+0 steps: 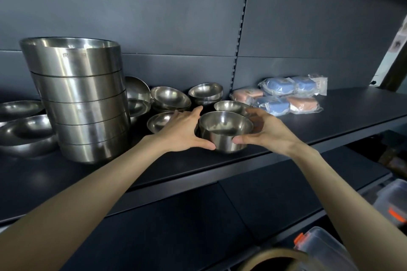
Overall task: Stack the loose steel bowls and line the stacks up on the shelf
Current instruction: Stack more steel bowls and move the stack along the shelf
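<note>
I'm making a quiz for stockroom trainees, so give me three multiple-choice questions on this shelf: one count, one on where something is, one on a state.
1. How many bowls form the tall stack? A) two B) ten C) five
2. Where do the wrapped packets lie? A) left of the tall stack B) right of the hand-held small bowl C) inside a bowl
3. How does that small bowl stand? A) upright B) upside down C) on its side
Answers: 1 C, five tiers show; 2 B, they lie further right on the shelf; 3 A, the left hand and right hand grip it mouth up.
</note>
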`<move>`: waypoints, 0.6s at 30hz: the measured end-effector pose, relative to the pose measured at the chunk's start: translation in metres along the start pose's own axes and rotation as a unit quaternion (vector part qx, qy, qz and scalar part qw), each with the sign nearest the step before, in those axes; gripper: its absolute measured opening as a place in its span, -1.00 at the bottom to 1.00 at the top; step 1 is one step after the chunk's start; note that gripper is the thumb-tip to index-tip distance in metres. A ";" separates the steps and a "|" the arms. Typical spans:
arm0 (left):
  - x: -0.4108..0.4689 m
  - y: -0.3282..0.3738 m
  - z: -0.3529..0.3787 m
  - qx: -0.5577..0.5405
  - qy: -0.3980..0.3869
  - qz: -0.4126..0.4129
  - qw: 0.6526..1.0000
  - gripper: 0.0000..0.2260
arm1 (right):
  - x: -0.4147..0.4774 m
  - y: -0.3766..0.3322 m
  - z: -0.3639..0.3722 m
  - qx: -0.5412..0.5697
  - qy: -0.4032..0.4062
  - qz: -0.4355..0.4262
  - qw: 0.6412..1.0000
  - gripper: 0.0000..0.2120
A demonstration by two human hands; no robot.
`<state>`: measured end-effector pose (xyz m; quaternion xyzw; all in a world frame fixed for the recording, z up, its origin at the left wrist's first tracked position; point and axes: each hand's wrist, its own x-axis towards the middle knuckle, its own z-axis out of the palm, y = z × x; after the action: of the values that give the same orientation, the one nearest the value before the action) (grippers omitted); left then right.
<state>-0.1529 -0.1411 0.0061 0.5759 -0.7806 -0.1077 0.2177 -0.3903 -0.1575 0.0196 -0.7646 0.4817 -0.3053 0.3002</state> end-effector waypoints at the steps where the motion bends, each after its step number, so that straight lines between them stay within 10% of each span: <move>1: -0.001 0.001 -0.001 -0.010 0.005 0.000 1.000 0.04 | 0.000 -0.001 0.000 0.006 0.009 -0.004 1.000 -0.07; 12: -0.044 0.009 -0.037 -0.304 0.158 0.016 0.939 0.01 | -0.016 -0.053 -0.001 0.091 0.108 -0.085 0.986 -0.02; 18: -0.105 0.013 -0.061 -0.435 0.246 0.060 0.864 -0.35 | -0.044 -0.107 0.024 0.121 0.139 -0.126 0.975 0.02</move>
<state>-0.1098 -0.0332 0.0429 0.3827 -0.6086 -0.2783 0.6370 -0.3284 -0.0746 0.0776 -0.7277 0.3778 -0.4996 0.2795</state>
